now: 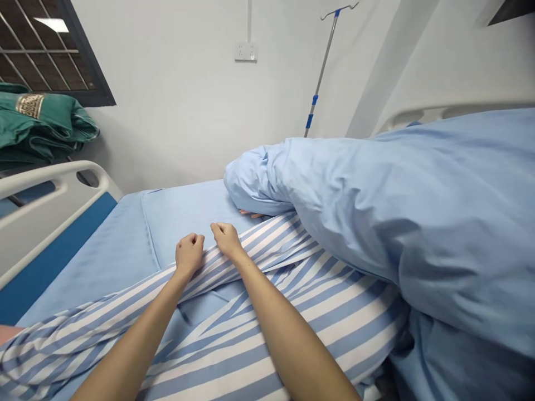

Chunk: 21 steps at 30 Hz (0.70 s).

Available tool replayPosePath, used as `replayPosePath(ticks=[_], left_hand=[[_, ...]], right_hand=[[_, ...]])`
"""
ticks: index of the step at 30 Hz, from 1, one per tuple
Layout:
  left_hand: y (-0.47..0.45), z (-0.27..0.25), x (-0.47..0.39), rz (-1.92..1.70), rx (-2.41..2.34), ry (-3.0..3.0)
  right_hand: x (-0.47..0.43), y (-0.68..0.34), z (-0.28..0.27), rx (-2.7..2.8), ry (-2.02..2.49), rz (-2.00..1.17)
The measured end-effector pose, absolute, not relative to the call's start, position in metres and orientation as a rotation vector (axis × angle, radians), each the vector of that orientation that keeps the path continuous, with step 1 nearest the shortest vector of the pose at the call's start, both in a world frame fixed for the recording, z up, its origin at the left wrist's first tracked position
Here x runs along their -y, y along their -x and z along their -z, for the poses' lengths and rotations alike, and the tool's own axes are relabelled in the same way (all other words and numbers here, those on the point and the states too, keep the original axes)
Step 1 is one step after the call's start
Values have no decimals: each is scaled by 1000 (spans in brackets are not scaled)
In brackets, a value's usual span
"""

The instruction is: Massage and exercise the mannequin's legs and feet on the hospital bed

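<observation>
My left hand (190, 253) is closed in a fist at the far edge of a striped trouser leg (104, 317). Close to its right, my right hand (225, 238) is also closed in a fist over the same leg. Nothing shows in either hand. The blue-and-white striped trousers (326, 312) are on a person lying on the bed, one leg stretched to the left. A little skin (8, 333) shows at the trouser leg's left end. A light blue quilt (376, 206) covers the body to the right, and fingertips (251, 214) peek out beneath it.
Pale blue bedding (134, 239) lies under the legs. A white and blue bed end board (54, 223) stands at left, with folded green cloth (45, 122) beyond it. Behind are an IV pole (321, 72), a wall socket (246, 52) and a barred window (42, 50).
</observation>
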<state>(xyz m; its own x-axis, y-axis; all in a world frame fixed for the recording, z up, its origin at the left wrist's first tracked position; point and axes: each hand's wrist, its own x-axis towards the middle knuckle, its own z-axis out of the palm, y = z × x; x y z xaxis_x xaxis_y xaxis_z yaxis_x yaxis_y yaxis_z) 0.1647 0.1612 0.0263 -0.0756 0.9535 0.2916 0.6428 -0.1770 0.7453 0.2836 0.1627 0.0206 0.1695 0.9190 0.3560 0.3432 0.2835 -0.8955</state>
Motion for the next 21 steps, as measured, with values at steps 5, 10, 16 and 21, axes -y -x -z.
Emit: replayPosePath(ticks=[5, 10, 16, 21], left_hand=[[-201, -52, -174, -1452, -1388, -1467], [-226, -27, -171, -1459, -1508, -1516], [-223, -9, -167, -1323, -1660, -1744], [-225, -15, -164, -1167, -1813, -1791]], right_hand=[[-166, -288, -23, 1276, 1175, -761], [-169, -291, -21, 1153, 1102, -812], [-170, -291, -21, 1150, 1156, -725], [-168, -290, -20, 1173, 1168, -699]])
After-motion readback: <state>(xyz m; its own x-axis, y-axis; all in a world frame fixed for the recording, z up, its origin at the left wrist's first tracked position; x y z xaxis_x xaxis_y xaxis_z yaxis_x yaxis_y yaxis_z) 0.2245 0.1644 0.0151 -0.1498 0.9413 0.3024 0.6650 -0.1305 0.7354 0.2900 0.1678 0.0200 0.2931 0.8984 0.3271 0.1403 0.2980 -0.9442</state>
